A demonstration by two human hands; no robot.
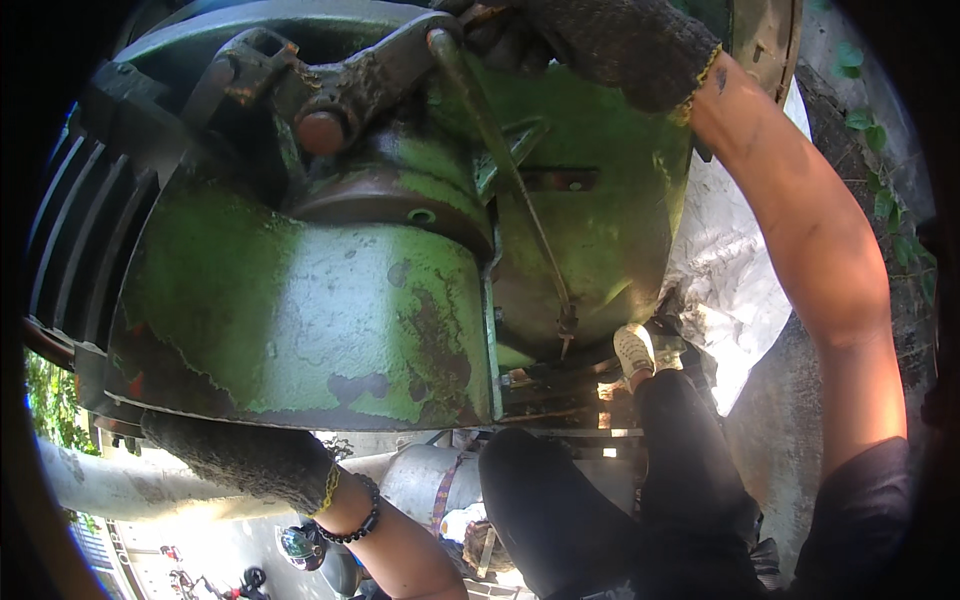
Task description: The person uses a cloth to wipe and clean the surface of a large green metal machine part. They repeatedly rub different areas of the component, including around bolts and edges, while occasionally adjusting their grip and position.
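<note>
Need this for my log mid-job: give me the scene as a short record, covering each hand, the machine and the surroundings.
Left hand: dark-gloved, at the housing's lower edge; fingers hidden, grip unclear
Right hand: dark-gloved, near the link's upper end; contact unclear
Housing finish: green, paint worn to dark patches
Link: dark, rough metal, above the housing
Rod: thin, slanting down to the right, beside the link at its top
Right side: white sheet
Lower left: helmet
Footwear: pale shoe, right of the housing
</note>
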